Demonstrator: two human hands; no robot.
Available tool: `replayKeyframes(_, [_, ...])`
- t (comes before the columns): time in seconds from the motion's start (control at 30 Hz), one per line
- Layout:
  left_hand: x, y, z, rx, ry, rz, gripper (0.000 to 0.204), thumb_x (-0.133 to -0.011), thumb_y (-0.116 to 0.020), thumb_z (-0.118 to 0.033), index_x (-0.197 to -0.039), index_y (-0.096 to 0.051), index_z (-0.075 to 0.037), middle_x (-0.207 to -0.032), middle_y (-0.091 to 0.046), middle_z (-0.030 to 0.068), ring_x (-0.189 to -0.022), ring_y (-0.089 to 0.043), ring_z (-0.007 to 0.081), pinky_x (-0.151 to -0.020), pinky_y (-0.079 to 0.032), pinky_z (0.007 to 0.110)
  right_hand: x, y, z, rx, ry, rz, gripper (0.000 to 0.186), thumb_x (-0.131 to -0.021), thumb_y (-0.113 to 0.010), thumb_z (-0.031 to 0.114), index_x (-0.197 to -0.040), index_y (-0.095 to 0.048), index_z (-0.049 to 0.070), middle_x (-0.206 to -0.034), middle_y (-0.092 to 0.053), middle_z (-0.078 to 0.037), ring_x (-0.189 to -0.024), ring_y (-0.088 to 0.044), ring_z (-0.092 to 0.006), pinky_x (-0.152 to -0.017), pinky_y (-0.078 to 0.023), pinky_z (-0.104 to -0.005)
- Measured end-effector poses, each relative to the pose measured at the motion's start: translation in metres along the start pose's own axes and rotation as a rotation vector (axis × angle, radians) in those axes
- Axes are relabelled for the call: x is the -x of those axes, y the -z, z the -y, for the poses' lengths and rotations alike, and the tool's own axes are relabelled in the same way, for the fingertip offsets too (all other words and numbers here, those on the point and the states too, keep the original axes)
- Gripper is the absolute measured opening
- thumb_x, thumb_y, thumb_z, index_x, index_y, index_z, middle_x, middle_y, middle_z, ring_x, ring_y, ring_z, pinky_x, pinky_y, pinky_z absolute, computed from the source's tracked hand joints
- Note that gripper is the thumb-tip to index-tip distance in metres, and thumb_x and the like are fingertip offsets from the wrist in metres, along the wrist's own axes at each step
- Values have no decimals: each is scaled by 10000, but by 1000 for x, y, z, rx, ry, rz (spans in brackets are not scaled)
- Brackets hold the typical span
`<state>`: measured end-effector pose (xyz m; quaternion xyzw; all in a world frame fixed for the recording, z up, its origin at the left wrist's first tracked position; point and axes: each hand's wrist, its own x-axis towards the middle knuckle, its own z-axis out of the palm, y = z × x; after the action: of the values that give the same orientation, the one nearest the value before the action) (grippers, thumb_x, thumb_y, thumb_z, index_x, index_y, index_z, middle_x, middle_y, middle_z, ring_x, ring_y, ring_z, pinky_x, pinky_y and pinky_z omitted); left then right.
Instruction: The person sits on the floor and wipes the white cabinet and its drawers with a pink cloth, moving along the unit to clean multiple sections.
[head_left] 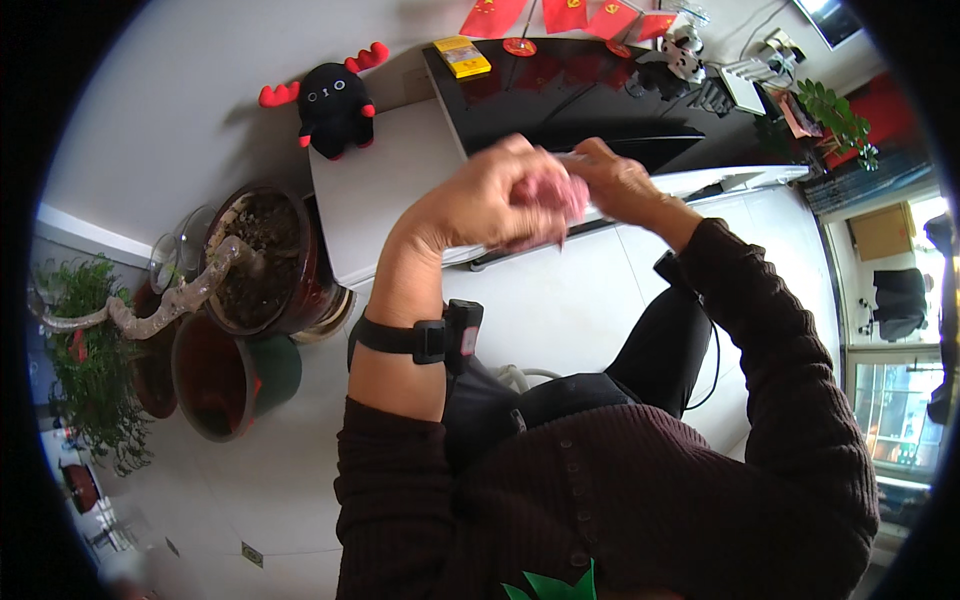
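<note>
1. My left hand (480, 205) and right hand (620, 185) meet in front of my chest, raised above the white counter (380, 190).
2. Between them sits a bunched pink cloth (550, 200); most of it lies against my left palm, so that hand is nearer its bulk.
3. My left hand curls around the cloth, fingers folded in on it.
4. My right hand pinches its right edge, and something thin and pale pokes out above; I cannot tell what.
5. The cloth is too crumpled to show a long axis.
6. A black plush toy (335, 100) sits on the counter's far corner, potted plants (265, 260) to my left.
</note>
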<state>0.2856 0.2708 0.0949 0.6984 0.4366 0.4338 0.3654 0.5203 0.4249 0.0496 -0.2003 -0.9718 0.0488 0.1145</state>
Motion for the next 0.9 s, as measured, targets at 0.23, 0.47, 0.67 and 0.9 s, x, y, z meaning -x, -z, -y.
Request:
replayKeyframes(0.23, [-24, 1, 27, -220, -127, -923, 387, -802, -823, -303, -1058, -669, -57, -1011, -576, 124, -879, -606, 237, -788, -513, 354, 35, 7, -49, -4, -752, -107, 212, -969, -534, 199, -1115, -681, 247, -1019, -542, -113, -842, -642, -313, -743, -526, -408])
replayKeyframes(0.47, [-38, -14, 31, -403, -8, -884, 394, -801, -820, -271, -1071, -669, -27, -1009, -619, 145, -897, -621, 253, -815, -509, 367, -26, -37, 75, -62, -227, -62, 293, -876, -642, 154, -1151, -652, 255, -1091, -539, -95, -894, -646, -282, -738, -526, -403])
replayKeyframes(0.67, [-45, -34, 41, -580, 76, -720, 393, -800, -799, -295, -1087, -643, -76, -1024, -575, 140, -948, -599, 306, -807, -517, 402, 3, -19, 8, 35, -364, -147, 343, -874, -631, 60, -1160, -659, 249, -1109, -526, -103, -894, -648, -289, -713, -549, -399])
replayKeyframes(0.9, [-54, -65, 46, -885, 114, -510, 379, -814, -777, -289, -1103, -594, -125, -1116, -515, 137, -1035, -549, 327, -796, -542, 427, 83, 20, -139, 177, -938, -251, 302, -967, -555, 139, -1241, -623, 247, -1068, -525, -131, -929, -627, -326, -749, -530, -419])
